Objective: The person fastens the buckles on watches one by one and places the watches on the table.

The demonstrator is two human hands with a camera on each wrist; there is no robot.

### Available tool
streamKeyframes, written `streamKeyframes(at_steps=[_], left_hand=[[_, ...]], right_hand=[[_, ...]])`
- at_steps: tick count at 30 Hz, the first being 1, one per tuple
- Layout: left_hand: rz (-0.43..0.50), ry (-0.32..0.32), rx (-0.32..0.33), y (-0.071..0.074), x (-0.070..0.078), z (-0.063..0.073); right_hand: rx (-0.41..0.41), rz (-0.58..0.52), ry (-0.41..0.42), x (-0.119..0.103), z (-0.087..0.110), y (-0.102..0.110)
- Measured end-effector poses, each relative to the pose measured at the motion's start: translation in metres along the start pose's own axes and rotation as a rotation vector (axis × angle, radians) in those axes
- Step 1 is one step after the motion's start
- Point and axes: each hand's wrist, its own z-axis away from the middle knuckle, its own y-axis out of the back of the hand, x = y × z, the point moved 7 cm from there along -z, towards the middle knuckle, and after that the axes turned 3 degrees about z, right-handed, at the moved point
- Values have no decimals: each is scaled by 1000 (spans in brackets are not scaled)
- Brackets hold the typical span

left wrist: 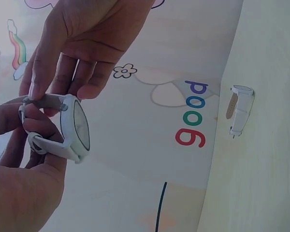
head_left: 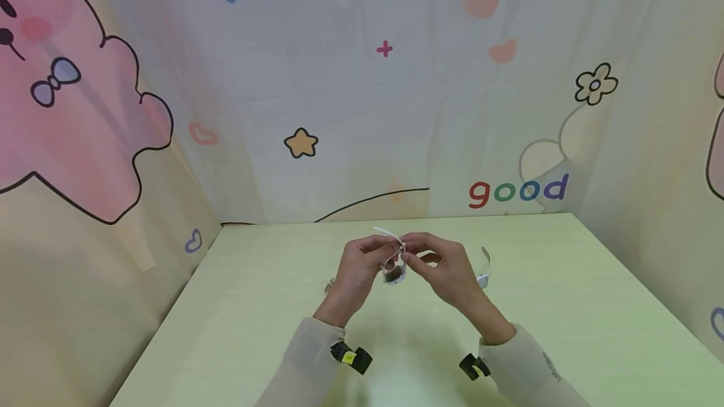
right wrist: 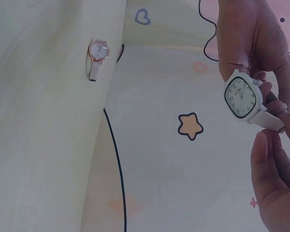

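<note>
Between both hands, raised over the table, is a white wristwatch (right wrist: 241,96) with a rounded-square case and black numerals. Its strap is looped round, and the fingers meet at the buckle end. My left hand (head_left: 358,265) pinches the strap from the left, some of its fingers inside the loop in the left wrist view. From the other side my right hand (head_left: 449,265) pinches the strap between thumb and fingers. Those fingertips partly cover the buckle. In the left wrist view the watch case (left wrist: 76,128) stands on edge.
A second white watch (left wrist: 241,111) lies on the table (head_left: 565,306) to the right. On the left is a smaller watch (right wrist: 99,50) with a rose-gold case, partly behind my left wrist in the head view. A printed curtain (head_left: 351,93) hangs behind the table.
</note>
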Motion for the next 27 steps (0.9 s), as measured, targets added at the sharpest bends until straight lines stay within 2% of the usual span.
streamKeyframes(at_steps=[3, 8, 15, 27], left_hand=[[-11, 2, -40, -1, 0, 1], [-129, -33, -88, -1, 2, 3], [-269, -31, -44, 3, 0, 1], [-320, -62, -40, 0, -2, 1]], right_hand=[[-2, -18, -17, 2, 1, 0], [8, -62, -47, 4, 1, 2], [4, -82, -75, 9, 1, 1], [-27, -89, -99, 8, 2, 0]])
